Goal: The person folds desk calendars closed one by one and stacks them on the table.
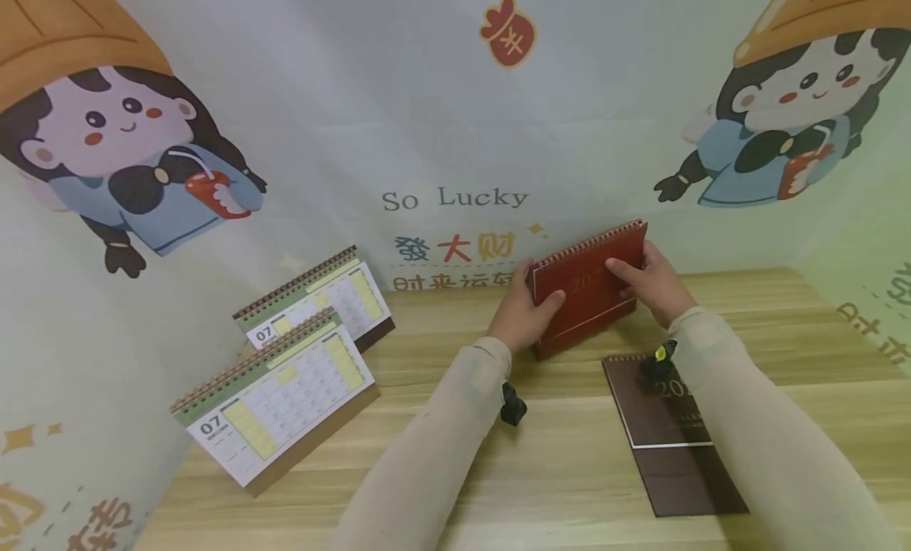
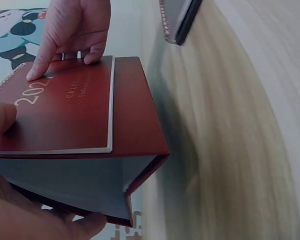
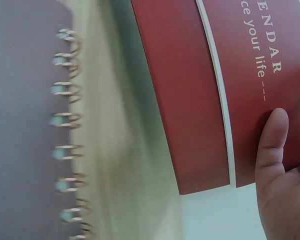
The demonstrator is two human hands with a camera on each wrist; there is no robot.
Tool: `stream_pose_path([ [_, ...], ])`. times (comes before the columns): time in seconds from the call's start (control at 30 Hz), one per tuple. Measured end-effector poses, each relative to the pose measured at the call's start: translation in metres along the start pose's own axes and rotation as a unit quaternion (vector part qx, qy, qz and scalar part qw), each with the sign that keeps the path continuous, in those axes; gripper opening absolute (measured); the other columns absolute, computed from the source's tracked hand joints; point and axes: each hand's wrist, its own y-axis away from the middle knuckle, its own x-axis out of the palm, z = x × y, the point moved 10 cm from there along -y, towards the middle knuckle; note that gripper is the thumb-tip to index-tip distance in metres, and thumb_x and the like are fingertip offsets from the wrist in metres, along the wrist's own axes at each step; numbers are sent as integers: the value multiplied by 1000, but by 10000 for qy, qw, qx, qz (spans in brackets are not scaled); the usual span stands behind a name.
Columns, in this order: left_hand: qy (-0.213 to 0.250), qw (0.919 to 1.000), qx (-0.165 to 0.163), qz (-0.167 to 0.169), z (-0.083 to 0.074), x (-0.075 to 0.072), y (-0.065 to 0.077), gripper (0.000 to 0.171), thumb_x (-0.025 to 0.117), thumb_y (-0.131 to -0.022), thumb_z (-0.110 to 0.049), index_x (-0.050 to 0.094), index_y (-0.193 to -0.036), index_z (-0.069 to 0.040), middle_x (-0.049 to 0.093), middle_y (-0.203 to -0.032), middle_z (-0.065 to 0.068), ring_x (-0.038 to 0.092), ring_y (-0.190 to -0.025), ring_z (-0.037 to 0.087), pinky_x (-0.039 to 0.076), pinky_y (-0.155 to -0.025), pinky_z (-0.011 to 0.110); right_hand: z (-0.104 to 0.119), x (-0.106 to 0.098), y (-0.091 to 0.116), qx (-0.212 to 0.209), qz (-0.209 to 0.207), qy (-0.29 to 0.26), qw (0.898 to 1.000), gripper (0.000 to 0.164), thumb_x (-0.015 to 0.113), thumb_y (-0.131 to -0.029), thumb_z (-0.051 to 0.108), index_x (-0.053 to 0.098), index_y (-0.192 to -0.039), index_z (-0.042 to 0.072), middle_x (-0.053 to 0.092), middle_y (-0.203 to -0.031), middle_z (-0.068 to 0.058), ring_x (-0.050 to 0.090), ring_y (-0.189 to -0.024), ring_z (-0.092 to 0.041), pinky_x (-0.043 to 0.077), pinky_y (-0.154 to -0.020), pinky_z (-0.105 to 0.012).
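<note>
A red spiral-bound desk calendar (image 1: 584,298) is propped up as a tent at the back of the table, its gold-printed cover toward me. My left hand (image 1: 523,310) grips its left edge, thumb on the cover and fingers behind. On the far edge my right hand (image 1: 658,286) holds it the same way, thumb across the front. The left wrist view shows the red calendar (image 2: 75,110) from its open side, with a folded base and a hollow between the panels. In the right wrist view the right thumb (image 3: 272,150) presses the cover below the lettering.
Under my right forearm a dark brown calendar (image 1: 662,424) lies flat on the wooden table (image 1: 555,464). Two desk calendars stand at the left, a front one (image 1: 285,401) and a rear one (image 1: 342,298), both showing 07. A printed curtain (image 1: 356,100) hangs behind.
</note>
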Motion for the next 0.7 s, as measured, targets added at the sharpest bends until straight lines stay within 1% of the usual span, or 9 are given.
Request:
stream_pose_path([
  [0.17, -4, 10000, -2, -86, -5, -7, 1, 76, 53, -102, -43, 10, -160, -19, 47, -146, 22, 49, -130, 35, 41, -106, 49, 12, -3, 2, -89, -131, -10, 9999, 71, 60, -99, 39, 24, -146, 0, 44, -134, -22, 53, -111, -25, 53, -76, -25],
  [0.23, 25, 9999, 31, -98, -7, -9, 2, 78, 53, -102, -44, 7, -160, -20, 45, -147, 23, 49, -130, 36, 41, -105, 50, 15, -3, 3, -107, -138, 8, 9998, 72, 59, -99, 39, 23, -146, -1, 44, -134, -22, 53, -113, -26, 53, -77, -25],
  [0.3, 64, 9999, 101, -76, -9, -10, 3, 81, 53, -102, -43, 2, -161, -21, 39, -153, 21, 46, -133, 36, 39, -107, 50, 17, -3, 4, -98, -137, 34, 9999, 72, 59, -100, 40, 23, -147, -1, 44, -135, -22, 53, -114, -27, 53, -79, -25],
  [0.4, 96, 9997, 222, -13, -11, -11, 4, 86, 52, -102, -43, -9, -160, -23, 21, -162, 15, 36, -141, 35, 32, -112, 47, 19, -3, 6, -85, -114, 68, 9999, 73, 59, -100, 40, 22, -148, 0, 44, -136, -22, 52, -116, -28, 53, -81, -25],
  [0.53, 60, 9991, 418, 57, -13, -11, 5, 90, 49, -103, -45, -19, -156, -23, 4, -165, 11, 25, -145, 35, 26, -116, 46, 21, -2, 9, -134, -56, 39, 9999, 73, 59, -99, 40, 22, -149, 1, 44, -136, -21, 52, -117, -27, 53, -80, -25],
  [0.63, 35, 9986, 525, 67, -13, -11, 5, 90, 47, -103, -47, -22, -155, -23, -6, -165, 7, 18, -147, 35, 23, -116, 47, 22, -2, 11, -174, -13, -13, 9998, 73, 60, -99, 39, 22, -151, 3, 44, -137, -20, 51, -116, -26, 53, -79, -24],
  [0.7, 63, 9986, 527, 79, -12, -10, 6, 89, 46, -103, -48, -24, -155, -25, -12, -165, 8, 12, -148, 35, 22, -116, 50, 22, -2, 12, -187, 2, -41, 9998, 73, 60, -99, 38, 22, -151, 4, 44, -137, -19, 51, -115, -25, 53, -78, -23],
])
